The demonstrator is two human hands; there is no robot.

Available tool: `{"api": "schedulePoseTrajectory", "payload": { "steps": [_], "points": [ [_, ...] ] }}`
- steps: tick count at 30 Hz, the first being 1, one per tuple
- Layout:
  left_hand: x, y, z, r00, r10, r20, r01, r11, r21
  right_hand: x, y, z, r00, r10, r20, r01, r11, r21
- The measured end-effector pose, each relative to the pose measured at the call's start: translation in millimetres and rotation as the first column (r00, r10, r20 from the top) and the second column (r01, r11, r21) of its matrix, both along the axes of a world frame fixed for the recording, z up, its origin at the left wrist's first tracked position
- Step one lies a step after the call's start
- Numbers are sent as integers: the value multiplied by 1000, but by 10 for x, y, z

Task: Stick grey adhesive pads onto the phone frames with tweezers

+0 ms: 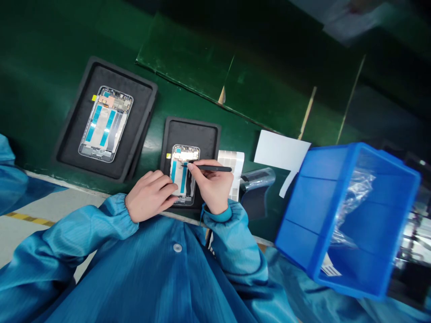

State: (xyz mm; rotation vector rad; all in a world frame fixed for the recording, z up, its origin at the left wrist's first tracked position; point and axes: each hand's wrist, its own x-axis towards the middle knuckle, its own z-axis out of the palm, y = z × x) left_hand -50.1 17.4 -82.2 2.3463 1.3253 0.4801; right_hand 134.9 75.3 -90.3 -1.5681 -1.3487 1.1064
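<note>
An opened smartphone (183,177) with two blue strips lies in a black foam tray (191,128) in front of me. My right hand (215,184) pinches black tweezers (215,168), their tip over the upper middle of the phone. My left hand (151,195) rests at the phone's lower left edge, its fingers stretched out and their tips on the frame. A small yellow tab (168,156) sticks out from the phone's left side. The tweezers' very tip is too small to tell what it touches.
At the left, a second opened phone (106,123) lies in a larger black tray (69,134) stacked on another. To the right are a sheet of square stickers (237,161), clear film (259,177), white paper (281,150) and a blue bin (310,211) holding plastic bags. Another person's blue sleeve (11,179) shows at far left.
</note>
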Motion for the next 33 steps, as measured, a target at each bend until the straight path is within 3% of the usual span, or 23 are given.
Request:
{"api": "schedulePoseTrajectory", "payload": {
  "steps": [10, 18, 27, 33],
  "points": [
    [-18, 75, 6, 996, 85, -23, -84, 996, 42, 5, -8, -15, 999, 4, 49, -4, 1000, 0],
    [31, 186, 14, 956, 226, -186, -199, 968, 151, 18, -15, -47, 999, 12, 38, -12, 1000, 2],
    [76, 193, 38, 937, 191, -293, -168, 981, 100, 40, -21, -15, 998, 21, 51, -22, 1000, 21],
    [80, 233, 36, 943, 135, -304, -100, 987, 126, 182, -118, 73, 995, -74, 66, 70, 996, 50]
  ]
}}
